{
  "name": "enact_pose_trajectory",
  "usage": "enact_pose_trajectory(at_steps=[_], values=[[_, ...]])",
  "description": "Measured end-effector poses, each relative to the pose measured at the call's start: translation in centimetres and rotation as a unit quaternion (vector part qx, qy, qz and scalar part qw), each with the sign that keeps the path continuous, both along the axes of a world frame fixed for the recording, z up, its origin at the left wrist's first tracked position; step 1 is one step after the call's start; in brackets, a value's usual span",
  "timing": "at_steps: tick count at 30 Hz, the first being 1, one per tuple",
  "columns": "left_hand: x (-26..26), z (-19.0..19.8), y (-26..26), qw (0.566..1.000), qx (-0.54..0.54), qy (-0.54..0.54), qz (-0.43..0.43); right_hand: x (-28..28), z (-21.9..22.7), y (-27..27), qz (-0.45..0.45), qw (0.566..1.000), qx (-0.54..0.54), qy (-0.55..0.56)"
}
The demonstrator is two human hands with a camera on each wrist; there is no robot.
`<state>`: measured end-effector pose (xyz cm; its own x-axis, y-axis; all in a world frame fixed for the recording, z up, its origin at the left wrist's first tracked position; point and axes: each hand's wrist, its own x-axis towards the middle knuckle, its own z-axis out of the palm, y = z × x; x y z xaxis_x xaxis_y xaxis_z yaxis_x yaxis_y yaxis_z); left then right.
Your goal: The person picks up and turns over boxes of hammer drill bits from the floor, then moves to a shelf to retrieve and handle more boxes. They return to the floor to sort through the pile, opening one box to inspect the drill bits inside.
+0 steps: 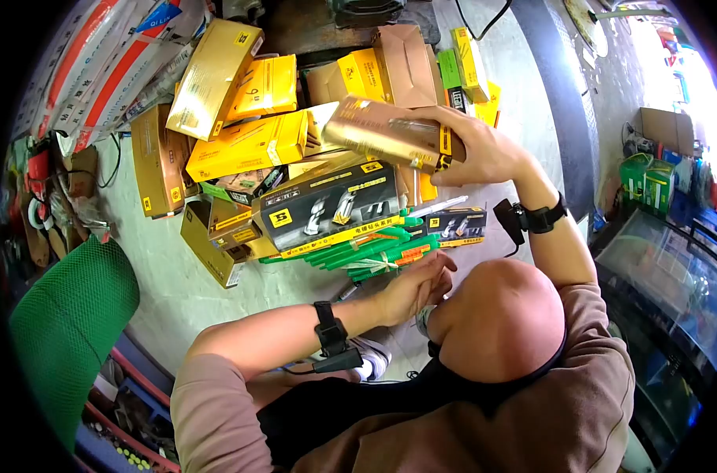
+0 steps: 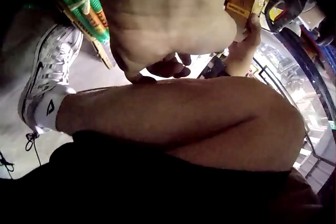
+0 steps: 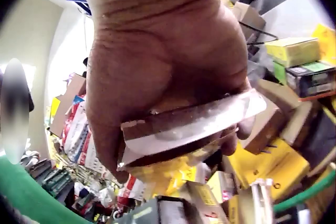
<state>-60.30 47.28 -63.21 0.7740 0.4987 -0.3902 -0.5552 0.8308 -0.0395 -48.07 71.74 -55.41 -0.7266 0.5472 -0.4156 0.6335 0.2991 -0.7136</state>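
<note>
The right hand [image 1: 476, 150] grips the gold box [image 1: 386, 132] by its end above the pile; support its underside; the left hand [image 1: 413, 288] hangs loosely curled, holding nothing.

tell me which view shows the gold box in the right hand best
The head view: the gold box shows nearly whole, its end gripped by the right hand above the pile of boxes. The right wrist view shows only one end under the fingers. The left wrist view catches just a yellow corner.
</note>
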Motion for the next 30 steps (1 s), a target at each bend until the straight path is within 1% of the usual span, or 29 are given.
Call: enact_pose_trajectory(at_steps=[1,3,4,5,6,7,9,11,12,14,16,17,18,19,20,21,22,23,25,26,27,29,30], values=[[0.0,-0.2,0.0,1.000,-0.005,0.002,0.003,-0.7,1.1,-0.2,0.003,1.000,-0.005,0.002],[-0.2,-1.1,-0.2,0.995,0.047,0.058,-0.069,-1.8,2.5,-0.4,0.069,0.995,0.065,0.021],[0.0,-1.9,-1.4,0.983,0.070,0.110,-0.127,-2.4,2.8,-0.7,0.070,0.995,0.063,0.024],[0.3,-2.3,-3.0,0.984,0.068,0.112,-0.124,-3.1,3.0,-0.8,0.128,0.983,0.109,0.069],[0.7,-2.5,-4.6,0.991,0.039,0.082,-0.103,-3.9,3.0,-1.0,0.185,0.964,0.154,0.114],[0.9,-2.1,-5.1,0.995,0.009,0.051,-0.083,-4.7,2.7,-1.5,0.219,0.954,0.166,0.117],[1.2,-1.4,-5.4,0.995,0.014,0.069,-0.075,-6.2,1.2,-3.0,0.276,0.927,0.210,0.140],[0.6,-0.6,-4.6,0.998,-0.010,0.049,-0.034,-7.2,-0.2,-4.3,0.287,0.910,0.250,0.160],[0.3,-0.5,-4.4,0.998,-0.009,0.048,-0.034,-7.4,-0.3,-4.6,0.290,0.911,0.244,0.165],[-0.6,-0.6,-3.8,0.999,0.031,0.017,0.032,-7.3,-0.6,-4.6,0.291,0.911,0.241,0.165],[-1.5,-0.7,-2.6,0.999,0.043,0.020,0.024,-6.9,-1.5,-4.2,0.136,0.936,0.210,0.248],[-1.9,-0.6,-2.2,0.998,0.056,0.026,0.019,-6.1,-2.4,-3.0,0.080,0.954,0.219,0.186],[-2.0,-0.8,-2.4,1.000,0.010,0.019,-0.005,-6.1,-3.4,-2.5,-0.069,0.961,0.212,0.164],[-1.7,-1.1,-2.8,1.000,0.013,0.019,-0.004,-5.9,-4.3,-0.9,-0.174,0.963,0.178,0.105],[-1.3,-1.7,-3.6,0.998,0.015,0.046,-0.046,-5.6,-5.3,0.3,-0.241,0.945,0.218,0.028],[-0.9,-1.8,-4.0,0.993,0.016,0.072,-0.087,-5.7,-6.1,1.1,-0.264,0.932,0.243,-0.057],[-0.2,-1.9,-4.4,0.997,-0.027,0.055,-0.055,-5.2,-6.6,0.9,-0.245,0.936,0.247,-0.046],[0.3,-2.1,-5.0,0.996,-0.029,0.055,-0.056,-4.7,-7.3,0.6,-0.228,0.940,0.250,-0.035],[-0.1,0.1,-4.2,0.996,-0.032,0.061,0.051,-5.3,-7.0,-1.7,-0.190,0.964,0.173,0.070],[-0.6,1.7,-3.1,0.996,-0.034,0.069,0.054,-5.0,-8.1,-2.7,-0.115,0.953,0.264,0.097],[-0.8,1.1,-2.9,0.997,0.026,0.069,0.033,-4.9,-8.4,-3.7,-0.081,0.954,0.272,0.100],[-1.2,0.9,-2.4,0.992,0.088,0.087,0.004,-4.3,-10.4,-4.8,-0.157,0.971,0.162,0.080],[-1.0,0.0,-2.3,0.972,0.184,0.143,-0.030,-3.9,-11.0,-4.8,-0.156,0.971,0.154,0.093]])
